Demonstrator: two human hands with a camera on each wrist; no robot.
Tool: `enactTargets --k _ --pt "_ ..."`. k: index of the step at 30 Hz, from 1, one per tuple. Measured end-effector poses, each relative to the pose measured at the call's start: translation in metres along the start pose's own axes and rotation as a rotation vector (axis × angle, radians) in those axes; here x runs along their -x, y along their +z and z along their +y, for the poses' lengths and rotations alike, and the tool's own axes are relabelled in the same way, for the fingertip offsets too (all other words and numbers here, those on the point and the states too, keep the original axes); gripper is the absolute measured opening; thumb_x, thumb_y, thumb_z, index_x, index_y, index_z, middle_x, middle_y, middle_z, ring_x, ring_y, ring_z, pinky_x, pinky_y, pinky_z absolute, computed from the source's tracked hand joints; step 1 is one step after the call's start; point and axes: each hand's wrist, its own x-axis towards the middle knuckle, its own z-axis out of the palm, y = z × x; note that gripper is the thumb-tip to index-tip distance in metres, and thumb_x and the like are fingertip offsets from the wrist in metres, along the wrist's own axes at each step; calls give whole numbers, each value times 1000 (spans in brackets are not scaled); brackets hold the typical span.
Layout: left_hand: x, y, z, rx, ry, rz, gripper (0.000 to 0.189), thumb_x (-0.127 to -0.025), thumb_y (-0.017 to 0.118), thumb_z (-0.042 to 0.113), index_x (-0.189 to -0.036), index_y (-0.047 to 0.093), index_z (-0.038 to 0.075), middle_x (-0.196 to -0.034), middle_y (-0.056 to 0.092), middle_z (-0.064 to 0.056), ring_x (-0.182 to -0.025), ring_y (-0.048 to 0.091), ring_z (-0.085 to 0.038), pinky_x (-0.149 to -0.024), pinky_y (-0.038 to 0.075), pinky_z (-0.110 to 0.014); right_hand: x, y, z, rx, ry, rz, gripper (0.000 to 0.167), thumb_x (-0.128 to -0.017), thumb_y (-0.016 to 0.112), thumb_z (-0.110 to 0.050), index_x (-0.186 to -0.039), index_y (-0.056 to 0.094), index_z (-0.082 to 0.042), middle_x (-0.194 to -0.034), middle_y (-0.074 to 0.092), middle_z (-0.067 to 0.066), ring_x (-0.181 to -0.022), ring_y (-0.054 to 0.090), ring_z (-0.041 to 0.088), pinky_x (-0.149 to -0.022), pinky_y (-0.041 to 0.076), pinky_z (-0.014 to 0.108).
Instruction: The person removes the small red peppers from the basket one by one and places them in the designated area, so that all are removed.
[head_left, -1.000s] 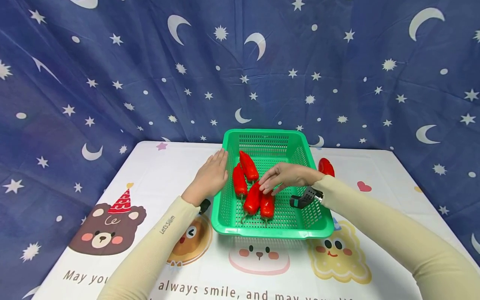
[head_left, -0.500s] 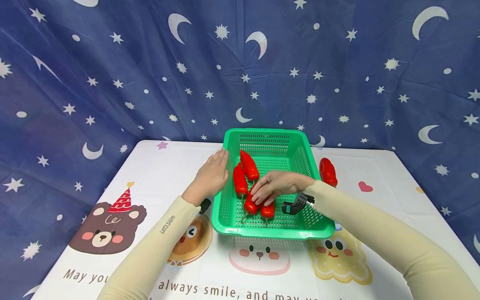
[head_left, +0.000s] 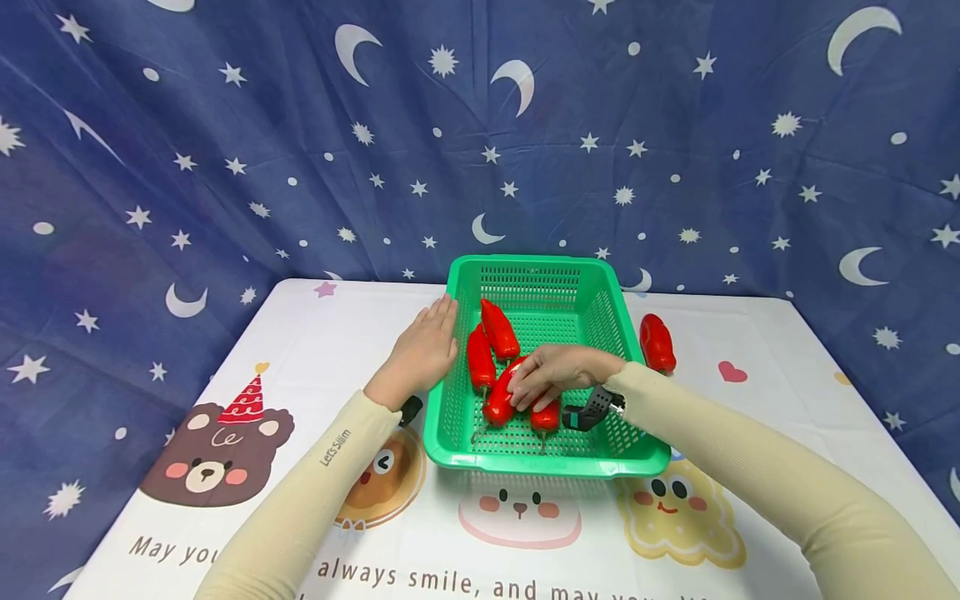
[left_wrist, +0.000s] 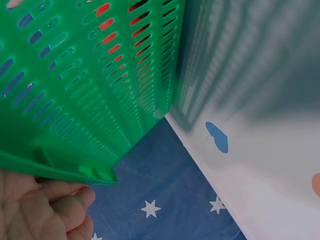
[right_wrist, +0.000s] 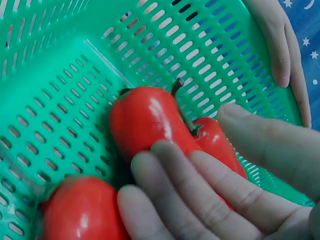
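Starry backdrop [head_left: 442, 125], green basket [head_left: 525, 467], red pepper [head_left: 498, 410] against right-hand fingers [right_wrist: 187, 182].

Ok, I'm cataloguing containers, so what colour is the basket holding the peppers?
Green: the basket shows best in the head view, nearly whole.

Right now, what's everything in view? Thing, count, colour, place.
Star-and-moon backdrop: 1, blue and white, behind the tablecloth
Tablecloth: 1, white, under the basket
Cartoon faces: 4, brown, orange, pink-and-white, yellow, printed across the tablecloth
Basket: 1, green, on the tablecloth
Peppers in the basket: 4, red, two by the left wall, two nearer the front
Outside pepper: 1, red, right of the basket
Wrist gear: 2, black, one per wrist
Sleeves: 2, cream, both arms
Left hand: 1, bare, at the basket's left rim
Right hand: 1, bare, over the front peppers
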Motion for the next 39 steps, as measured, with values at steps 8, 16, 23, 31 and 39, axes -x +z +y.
enactTargets --k 8,16,23,31,39 --pt "1 -1 1 6 -4 -2 58 -97 31 20 -147 17 -6 -156 15 -20 -146 14 -30 -120 14 -42 1 -2 1 34 32 47 25 -91 58 -10 -109 64 8 -107 69 19 -95 69 25 -83 57 36" --pt "1 -1 1 1 -4 -2 58 -98 31 20 -148 17 -6 -157 14 -20 -146 15 -31 -120 14 -41 2 -2 1 66 56 107 28 -91 59 -11 -106 64 11 -110 67 24 -93 70 25 -81 57 35" --pt "0 0 1 1 -5 -1 58 -98 32 20 -148 16 -5 -157 14 -20 -146 14 -31 -120 14 -41 -1 -2 3 67 71 171 26 -91 57 -9 -106 64 10 -107 68 23 -91 70 25 -80 57 34" --pt "1 -1 1 0 -3 2 58 -97 33 20 -148 17 -6 -156 15 -20 -146 16 -31 -120 15 -41 -6 -3 3 76 72 267 25 -90 57 -5 -107 63 13 -106 68 24 -84 69 20 -79 58 33" --pt "1 -1 1 -8 1 2 58 -97 33 19 -147 17 -6 -156 15 -20 -146 16 -32 -120 15 -42 -14 -6 6 14 44 370 17 -86 63 -1 -97 66 11 -83 72 10 -66 64 8 -72 58 27"
